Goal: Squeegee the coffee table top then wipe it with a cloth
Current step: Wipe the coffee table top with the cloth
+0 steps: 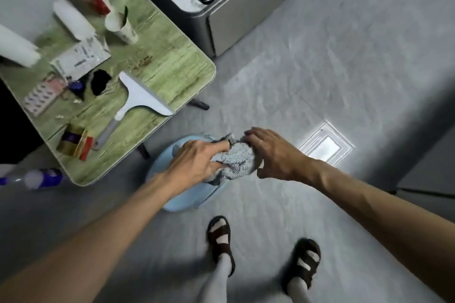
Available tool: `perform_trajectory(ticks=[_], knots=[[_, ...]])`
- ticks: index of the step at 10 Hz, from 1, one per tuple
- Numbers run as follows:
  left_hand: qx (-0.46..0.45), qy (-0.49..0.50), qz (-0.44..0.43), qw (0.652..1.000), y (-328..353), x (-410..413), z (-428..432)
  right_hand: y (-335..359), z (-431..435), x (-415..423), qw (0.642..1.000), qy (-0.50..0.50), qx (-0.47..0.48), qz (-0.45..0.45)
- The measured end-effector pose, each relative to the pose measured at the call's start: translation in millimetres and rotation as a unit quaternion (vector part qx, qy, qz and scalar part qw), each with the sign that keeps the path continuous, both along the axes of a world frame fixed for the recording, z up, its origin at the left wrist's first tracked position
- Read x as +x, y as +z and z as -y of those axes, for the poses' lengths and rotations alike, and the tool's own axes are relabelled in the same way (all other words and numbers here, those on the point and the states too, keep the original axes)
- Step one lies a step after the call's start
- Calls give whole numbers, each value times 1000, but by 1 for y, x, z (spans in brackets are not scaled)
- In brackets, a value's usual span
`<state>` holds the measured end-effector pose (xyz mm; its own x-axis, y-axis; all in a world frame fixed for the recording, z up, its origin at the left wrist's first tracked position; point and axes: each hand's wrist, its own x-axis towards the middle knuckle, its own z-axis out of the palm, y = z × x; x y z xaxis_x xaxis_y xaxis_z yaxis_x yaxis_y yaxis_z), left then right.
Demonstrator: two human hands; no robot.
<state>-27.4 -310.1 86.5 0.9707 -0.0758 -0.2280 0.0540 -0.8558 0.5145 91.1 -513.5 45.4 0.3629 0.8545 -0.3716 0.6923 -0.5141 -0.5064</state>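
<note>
A grey-blue cloth (237, 158) is bunched up over a light blue stool (187, 200) in the middle of the view. My left hand (197, 160) grips its left side. My right hand (273, 152) holds its right side, fingers curled over the top edge. The white squeegee (142, 96) lies loose on the green wood-look coffee table (167, 56) at the left, blade toward the table's right edge, grey handle pointing toward me. Neither hand touches it.
Cups, bottles, a paper packet, pill strips and a gold-and-purple box crowd the table's left half. A grey cabinet (234, 19) stands behind the table. A purple spray bottle (39, 178) lies at the near left. My sandalled feet stand on grey floor below.
</note>
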Motion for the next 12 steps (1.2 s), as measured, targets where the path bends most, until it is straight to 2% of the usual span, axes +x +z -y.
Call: perform_trajectory(ticks=[1, 2, 3, 4, 5, 6, 7, 8, 9, 10, 11, 12], knots=[[11, 77, -2, 997, -6, -36, -49, -9, -76, -24, 999, -10, 23, 47], [9, 198, -28, 980, -28, -72, -82, -22, -122, -49, 997, -10, 44, 64], [-63, 274, -68, 957, -47, -90, -88, -27, -125, -65, 996, -21, 55, 63], [-219, 340, -134, 905, -88, -132, -107, -50, -136, -97, 1000, 2, -2, 6], [-255, 378, -172, 873, -135, -143, -131, -91, -164, -91, 994, -22, -90, -64], [-252, 431, -180, 847, -184, -139, -148, -135, -197, -74, 981, -29, -135, -133], [-214, 458, -217, 835, -231, -135, -156, -182, -220, -64, 968, -45, -187, -163], [-99, 483, -219, 842, -276, -130, -167, -235, -237, -65, 976, -133, -128, -117], [-4, 507, -180, 843, -277, -125, -185, -248, -251, -67, 989, -119, -12, -84], [31, 474, -204, 856, -267, -124, -185, -240, -250, -66, 996, -72, -21, -42], [104, 360, -171, 911, -246, -120, -172, -227, -233, -73, 996, -61, -7, 60], [96, 307, -125, 938, -233, -106, -161, -216, -214, -73, 991, -126, 14, 48]])
